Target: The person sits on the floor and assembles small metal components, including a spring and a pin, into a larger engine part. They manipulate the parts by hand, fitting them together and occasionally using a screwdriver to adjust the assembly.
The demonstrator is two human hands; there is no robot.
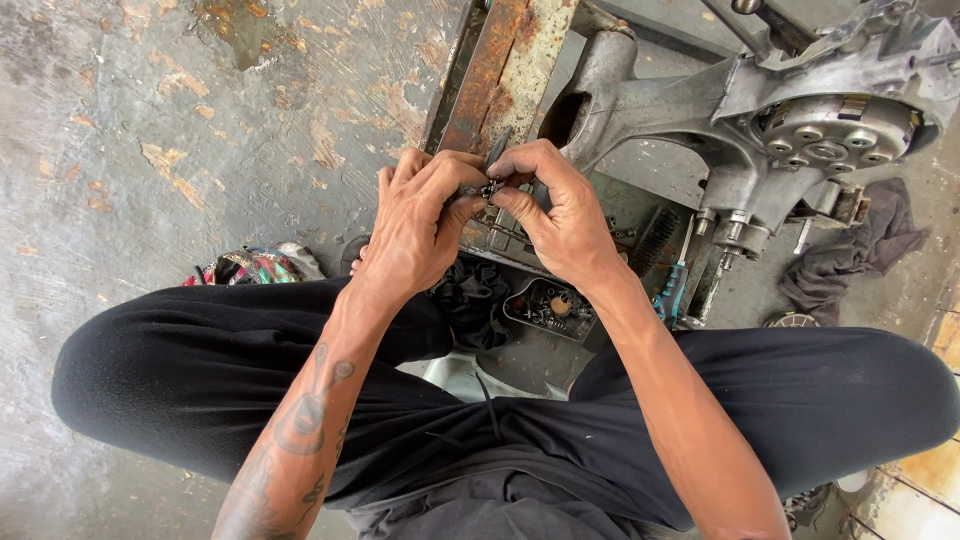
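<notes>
Two black-trousered knees frame two hands, left hand and right hand, fingers pinching one small dark part.

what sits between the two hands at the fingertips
A small dark metal part, pinched between the left hand and right hand, seen in the head view.

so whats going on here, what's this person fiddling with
A person sits cross-legged on a stained concrete floor, pinching a small dark metal part between the fingertips of both hands, left hand and right hand close together. What the part is cannot be told. Ahead lies a grey engine casing beside a rusty metal bar. A small tray of parts sits by the knees, and a dark rag lies to the right.
</notes>
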